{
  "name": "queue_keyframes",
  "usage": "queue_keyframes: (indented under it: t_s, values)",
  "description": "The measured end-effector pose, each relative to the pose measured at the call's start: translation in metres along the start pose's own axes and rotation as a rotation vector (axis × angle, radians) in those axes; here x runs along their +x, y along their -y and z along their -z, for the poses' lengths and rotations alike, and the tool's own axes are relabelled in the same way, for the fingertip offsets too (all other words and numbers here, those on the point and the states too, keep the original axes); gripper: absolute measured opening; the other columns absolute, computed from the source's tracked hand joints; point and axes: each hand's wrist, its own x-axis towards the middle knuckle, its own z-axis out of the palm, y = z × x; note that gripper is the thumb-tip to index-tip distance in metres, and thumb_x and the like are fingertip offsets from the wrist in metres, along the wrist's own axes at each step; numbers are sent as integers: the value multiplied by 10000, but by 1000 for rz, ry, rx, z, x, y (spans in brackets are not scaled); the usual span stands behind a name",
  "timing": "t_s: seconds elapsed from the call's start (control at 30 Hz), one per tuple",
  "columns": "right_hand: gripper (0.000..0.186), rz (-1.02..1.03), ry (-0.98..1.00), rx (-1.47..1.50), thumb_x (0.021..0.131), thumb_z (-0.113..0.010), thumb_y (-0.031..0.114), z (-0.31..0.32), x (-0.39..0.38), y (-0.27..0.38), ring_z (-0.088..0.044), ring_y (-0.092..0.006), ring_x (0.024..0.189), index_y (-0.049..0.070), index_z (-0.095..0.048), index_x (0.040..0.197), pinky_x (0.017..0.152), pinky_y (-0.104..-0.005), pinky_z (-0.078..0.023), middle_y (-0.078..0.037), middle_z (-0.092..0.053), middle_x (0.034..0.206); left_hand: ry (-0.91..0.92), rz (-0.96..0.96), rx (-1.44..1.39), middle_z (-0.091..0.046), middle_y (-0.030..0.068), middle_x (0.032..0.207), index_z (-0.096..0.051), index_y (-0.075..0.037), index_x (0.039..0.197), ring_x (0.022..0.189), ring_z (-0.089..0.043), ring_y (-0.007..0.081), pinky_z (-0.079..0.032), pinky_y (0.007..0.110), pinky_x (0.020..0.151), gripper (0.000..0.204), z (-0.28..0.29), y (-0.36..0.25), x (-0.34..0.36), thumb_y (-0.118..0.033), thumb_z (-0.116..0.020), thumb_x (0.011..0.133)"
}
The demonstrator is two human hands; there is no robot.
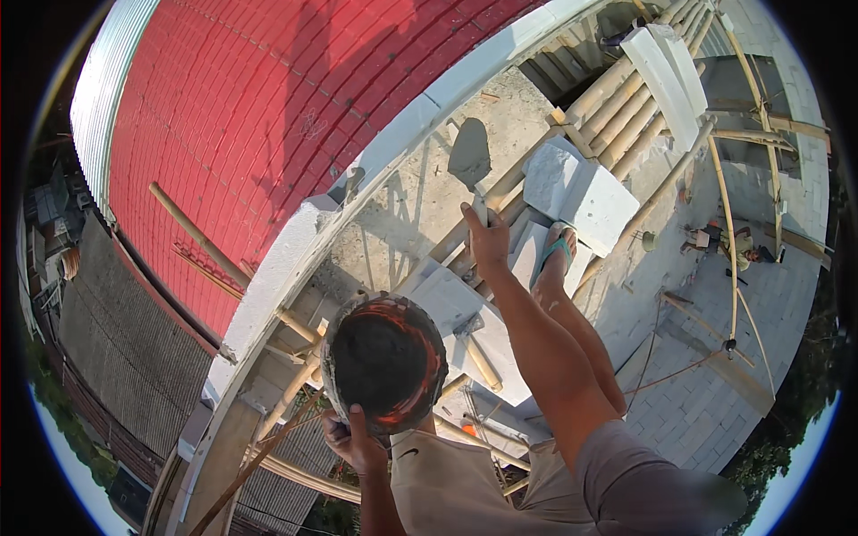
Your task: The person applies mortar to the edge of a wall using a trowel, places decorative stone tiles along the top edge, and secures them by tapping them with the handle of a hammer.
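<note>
My left hand (356, 442) grips the near edge of a round bucket (332, 344), its thumb over the rim. Dark grey mortar (375, 353) lies inside, with orange showing along the bucket's inner wall. Further forward and to the right, my right hand (488, 239) is closed around the handle of a trowel (469, 154). Grey mortar coats the trowel's blade, which points away from me above a concrete ledge (420, 192). Beside my right forearm, a foot in a green flip-flop (545, 250) rests by white blocks (585, 196).
Bamboo poles (626, 112) form scaffolding at the right, with long white blocks (663, 85) on top. A red tiled roof (268, 107) slopes off to the left beyond the wall edge. Far below at right, a person (740, 247) is on a block-lined level.
</note>
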Motion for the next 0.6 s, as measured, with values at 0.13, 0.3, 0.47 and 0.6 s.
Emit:
queue_keyframes:
  t_s: [0.13, 0.3, 0.47, 0.6]
  values:
    - [293, 55, -13, 77, 802, -823, 234, -33, 123, 9, -513, -113, 443, 37, -608, 824, 404, -296, -428, -9, -538, 594, -85, 58, 22, -506, -45, 798, -477, -108, 810, 752, -443, 60, -390, 235, 716, 235, -3, 22, -3, -109, -700, 884]
    - [272, 144, 80, 274, 833, -780, 116, -58, 240, 51, -583, -160, 557, 32, -572, 987, 458, -312, -482, -79, -620, 762, -68, 107, 30, -494, -29, 781, -458, -103, 813, 731, -445, 61, -393, 225, 681, 236, 7, 46, 1, -110, -686, 871]
    - [297, 167, 277, 455, 893, -737, 164, -74, 309, 76, -605, -191, 628, 37, -532, 1065, 518, -328, -512, -100, -624, 822, -29, 124, 132, -536, 9, 847, -496, -79, 886, 799, -514, 98, -440, 247, 729, 162, 10, 65, 6, -159, -635, 863]
    - [258, 20, 275, 525, 972, -643, 264, -87, 317, 66, -560, -185, 713, 78, -550, 1125, 615, -332, -517, -111, -609, 898, -87, 119, 165, -524, 1, 814, -478, -86, 869, 765, -504, 81, -431, 229, 696, 195, -14, 69, 5, -178, -651, 861]
